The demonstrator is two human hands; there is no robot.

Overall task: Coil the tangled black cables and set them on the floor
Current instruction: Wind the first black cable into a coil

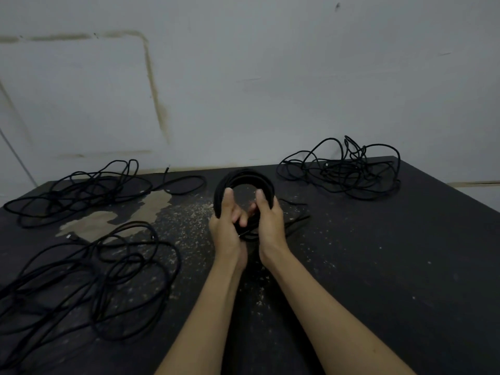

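Head view: neat round coil of black cable (244, 182) standing near upright above dark speckled floor surface (378, 253), ring's opening facing camera, loose end (293, 212) trailing right onto floor. Left hand (226, 226) gripping coil's left lower edge, thumb lying up along ring, fingers curling behind. Right hand (269, 223) clamping right lower edge likewise. Coil's bottom hiding behind both hands. Three tangled black cable heaps lying apart: far left (81, 190), near left (81, 280) cut by frame edge, far right (343, 169) by grey stained wall (270, 77).
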